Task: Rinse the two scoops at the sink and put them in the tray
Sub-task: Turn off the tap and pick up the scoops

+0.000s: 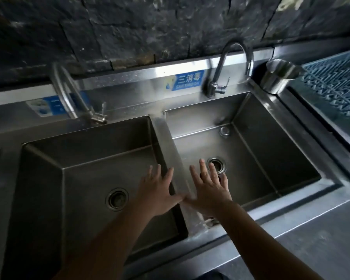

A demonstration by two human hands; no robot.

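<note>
Head view: both hands hover palm-down over a steel double sink (pixel 168 136), left hand (pixel 157 190) and right hand (pixel 209 190) with fingers spread wide, holding nothing. No scoops show; a blue tray (pixel 335 83) sits far right.

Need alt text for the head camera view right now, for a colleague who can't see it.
Two empty, open hands, the left hand and right hand, hover palms down over the divider of a steel double sink. Both basins look empty and no water is visibly running from either faucet. A steel cup and blue grid tray sit at right; no scoops visible.
</note>
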